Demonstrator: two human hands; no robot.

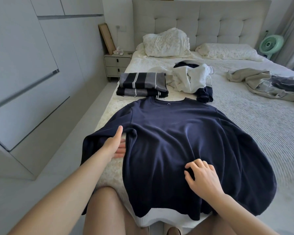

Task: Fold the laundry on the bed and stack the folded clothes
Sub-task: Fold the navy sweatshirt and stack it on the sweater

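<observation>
A navy long-sleeved sweatshirt [176,133] lies spread flat, front up, on the near part of the bed [261,126], with its collar pointing away from me. My left hand [113,145] is at the shirt's left side by the armpit. Its straight fingers are slid under the fabric edge and its thumb is raised. My right hand [202,175] sits on the lower front of the shirt, curled fingers and thumb pinching the cloth. A folded stack of dark striped clothes [141,83] lies beyond the collar, to the left.
A crumpled white and navy pile [190,77] lies mid-bed, and a beige and grey heap [255,82] lies to the right. Pillows [166,42] lean at the headboard. A nightstand [116,64] and wardrobe doors [24,65] stand on the left, a green fan [271,44] at far right.
</observation>
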